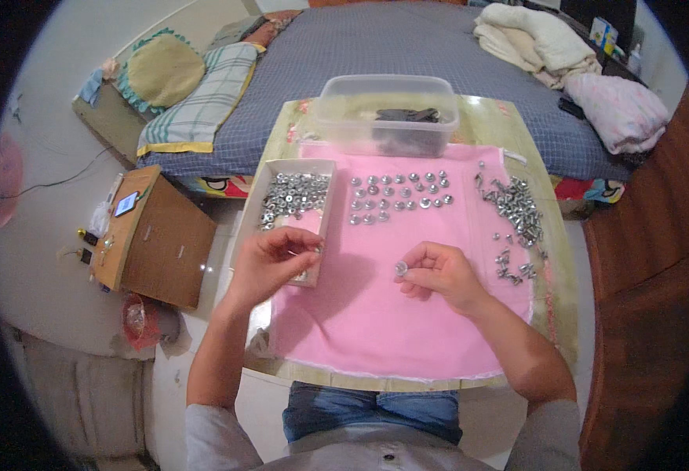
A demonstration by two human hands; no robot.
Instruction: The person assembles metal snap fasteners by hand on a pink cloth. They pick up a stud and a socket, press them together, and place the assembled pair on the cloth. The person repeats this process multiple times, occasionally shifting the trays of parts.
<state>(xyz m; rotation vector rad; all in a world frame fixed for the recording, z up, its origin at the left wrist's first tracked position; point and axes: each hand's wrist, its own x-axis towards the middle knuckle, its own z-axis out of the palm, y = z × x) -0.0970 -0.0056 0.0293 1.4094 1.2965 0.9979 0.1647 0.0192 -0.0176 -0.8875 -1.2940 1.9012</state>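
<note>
Washer [400,268], a small, stiff, light and likely slippery metal ring, sits pinched by its rim in the right hand [437,275] over the pink cloth [376,314], while the left hand [270,263] closes on another small piece beside the cloth's left edge.

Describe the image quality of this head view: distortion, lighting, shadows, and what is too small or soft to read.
Head view: strong fisheye, with a black rim and the table edges bowed; even, soft indoor light; faint shadows under both hands on the pink cloth; slight softness overall, so the small metal piece at the right hand and whatever the left hand pinches lack detail.
</note>
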